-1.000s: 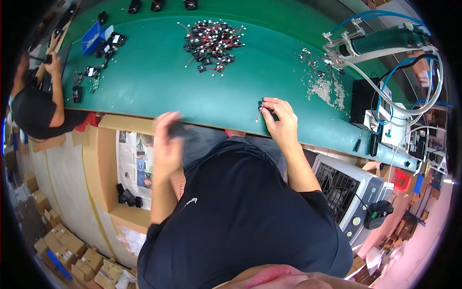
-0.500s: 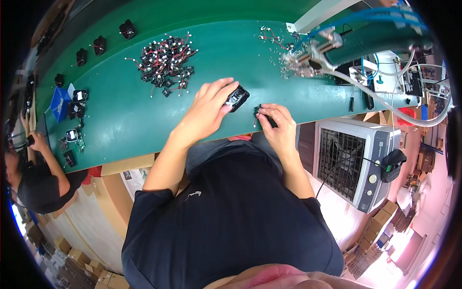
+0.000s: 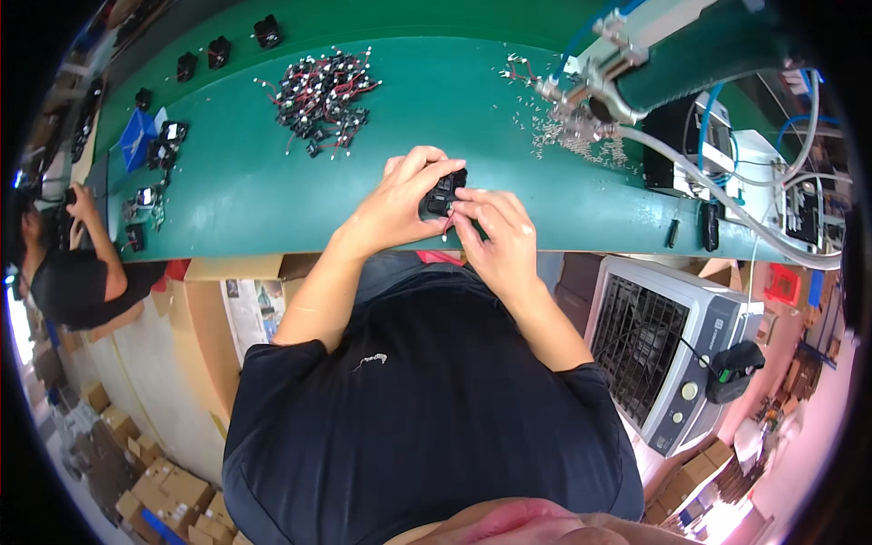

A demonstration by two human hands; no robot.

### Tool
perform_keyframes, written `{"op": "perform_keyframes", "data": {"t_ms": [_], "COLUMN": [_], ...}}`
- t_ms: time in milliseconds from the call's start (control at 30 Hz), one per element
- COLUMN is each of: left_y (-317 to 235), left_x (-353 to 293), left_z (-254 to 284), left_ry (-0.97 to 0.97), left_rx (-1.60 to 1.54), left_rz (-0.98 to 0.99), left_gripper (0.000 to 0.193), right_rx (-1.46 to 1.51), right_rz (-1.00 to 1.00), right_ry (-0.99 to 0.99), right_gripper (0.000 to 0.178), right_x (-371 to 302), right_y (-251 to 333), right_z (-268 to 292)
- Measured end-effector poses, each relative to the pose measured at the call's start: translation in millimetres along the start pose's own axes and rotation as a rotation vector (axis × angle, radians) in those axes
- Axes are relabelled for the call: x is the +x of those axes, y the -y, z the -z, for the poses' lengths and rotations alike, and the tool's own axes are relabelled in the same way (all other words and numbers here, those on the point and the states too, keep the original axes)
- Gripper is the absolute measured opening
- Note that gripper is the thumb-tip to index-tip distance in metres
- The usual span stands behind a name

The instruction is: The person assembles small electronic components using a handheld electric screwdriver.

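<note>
My left hand (image 3: 404, 198) is closed round a black plastic housing (image 3: 442, 195), held just above the green tabletop with its hollow side showing. My right hand (image 3: 495, 227) pinches a small black wired part with a white connector (image 3: 445, 237) on its lead, pressed against the housing's right side. My fingers cover most of that small part, so how far it sits in the housing cannot be seen. Beyond my left hand lies a heap of similar black parts (image 3: 320, 102) with red and black wires and white connectors.
Loose screws (image 3: 581, 141) lie scattered under a clamped tool arm (image 3: 595, 100) with hoses at the right. A screwdriver (image 3: 673, 233) rests near the right front edge. Black housings (image 3: 218, 53) line the back left, near a blue bin (image 3: 138, 141). A co-worker (image 3: 77, 263) sits at far left.
My right hand has moved left and up, bringing the small wired part against the housing. The housing has turned in my left hand. The whole view has shifted slightly.
</note>
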State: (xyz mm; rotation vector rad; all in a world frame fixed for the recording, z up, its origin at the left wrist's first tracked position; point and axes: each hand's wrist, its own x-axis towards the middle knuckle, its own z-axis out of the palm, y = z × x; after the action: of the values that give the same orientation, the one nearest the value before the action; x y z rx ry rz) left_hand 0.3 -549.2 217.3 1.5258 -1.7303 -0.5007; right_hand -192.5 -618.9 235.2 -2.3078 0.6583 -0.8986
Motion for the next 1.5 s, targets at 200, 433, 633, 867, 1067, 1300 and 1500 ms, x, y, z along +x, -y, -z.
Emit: {"op": "perform_keyframes", "data": {"t_ms": [200,433,633,867,1067,1300,1500], "left_y": [-3.7,0.0,4.3,12.0,11.8,12.0,11.8], "left_x": [-4.1,-2.3,1.9,-0.1,0.9,-0.2,-2.4], "left_z": [-14.8,-15.1,-8.9,-14.9,-12.6,-14.0,-16.0], "left_ry": [-0.073,-0.123,-0.077,-0.116,-0.23,-0.229,-0.256], "left_rx": [0.037,0.056,0.055,0.088,-0.03,0.014,0.06], "left_rz": [0.059,0.081,0.058,0.006,0.025,-0.01,-0.008], "left_gripper": [0.086,0.085,0.084,0.085,0.083,0.061,0.051], "right_rx": [0.012,-0.041,-0.156,-0.297,-0.214,-0.429,0.642], "right_rz": [0.084,-0.032,-0.028,-0.063,0.168,0.141,0.017], "right_ry": [0.029,0.115,0.173,0.277,-0.202,-0.68,-0.568], "right_gripper": [0.016,0.014,0.011,0.009,0.022,0.069,0.097], "right_x": [8.4,21.0,30.8,35.8,59.1,133.7,156.0], "right_y": [-18.3,-13.5,4.6,8.6,38.4,45.8,50.5], "right_z": [-4.5,-0.7,2.9,-7.4,69.9,136.4,90.0]}}
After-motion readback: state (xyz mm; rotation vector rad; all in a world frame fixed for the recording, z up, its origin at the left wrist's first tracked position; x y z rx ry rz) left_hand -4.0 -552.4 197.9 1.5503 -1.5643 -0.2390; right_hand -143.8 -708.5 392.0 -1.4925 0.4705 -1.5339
